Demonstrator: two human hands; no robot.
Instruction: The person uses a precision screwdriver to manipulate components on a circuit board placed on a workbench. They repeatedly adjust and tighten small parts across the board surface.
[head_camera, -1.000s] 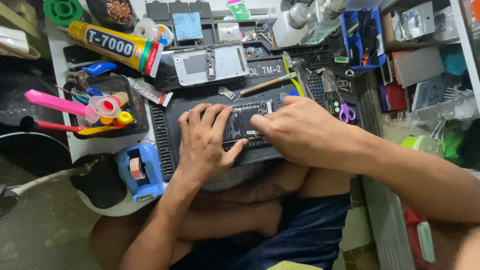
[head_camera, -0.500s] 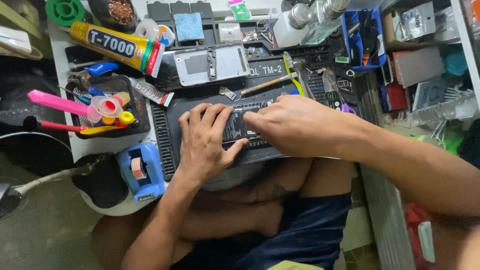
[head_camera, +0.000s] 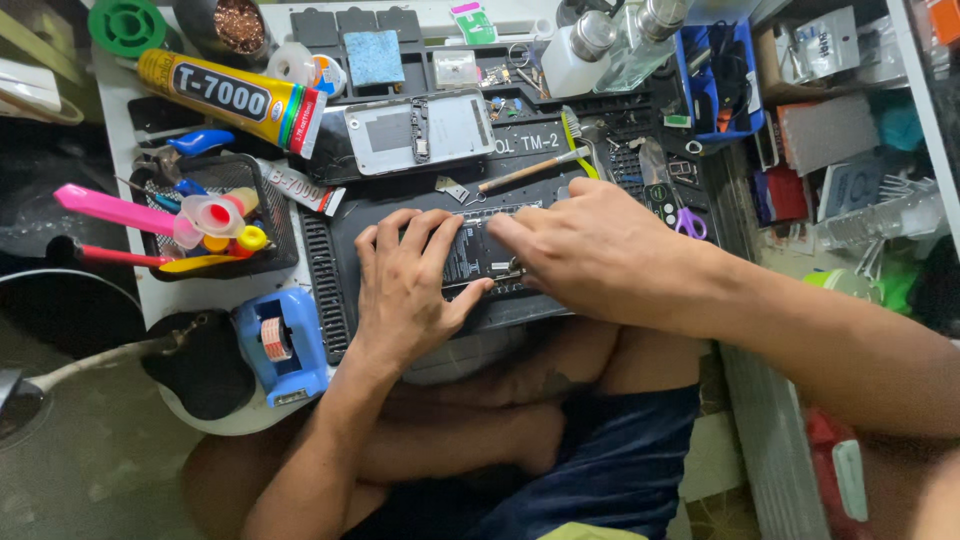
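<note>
Since the earlier frame, the right hand (head_camera: 600, 255) had slid a little further left across the opened phone (head_camera: 478, 258), while the left hand (head_camera: 408, 290) had kept its place. That left hand lay flat with fingers spread, pressing the phone down on the dark work mat (head_camera: 345, 265), and the right hand's fingertips (head_camera: 505, 232) were bunched against the phone's exposed insides, though I could not tell whether they pinched anything. Just beyond both hands lay a removed back cover (head_camera: 420, 130) and a wooden-handled brush (head_camera: 530, 170); a blue tape dispenser (head_camera: 280, 345) sat beside the left wrist.
</note>
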